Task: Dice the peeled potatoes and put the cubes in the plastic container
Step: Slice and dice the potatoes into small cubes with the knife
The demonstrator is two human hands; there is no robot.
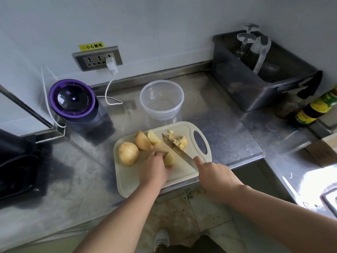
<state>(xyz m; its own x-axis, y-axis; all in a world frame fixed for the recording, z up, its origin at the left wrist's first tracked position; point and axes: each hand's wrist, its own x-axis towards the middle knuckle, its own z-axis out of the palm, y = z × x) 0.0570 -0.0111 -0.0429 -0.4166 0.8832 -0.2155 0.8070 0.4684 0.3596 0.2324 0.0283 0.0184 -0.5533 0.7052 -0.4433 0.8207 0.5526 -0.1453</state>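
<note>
One cam only, head-worn and wide-angle, tilted steeply down and forward. It's close in and centred on the cutting board [131, 179] and plastic container [145, 106] on the steel counter [228, 128], wall [164, 24] up top, floor tiles [182, 216] below.

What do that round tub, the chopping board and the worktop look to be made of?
The tub looks like clear, glossy plastic: the worktop shows through its walls. The chopping board seems matte cream plastic, with a moulded handle hole. The worktop appears to be brushed stainless steel, grey with dull, smeared reflections.
</note>
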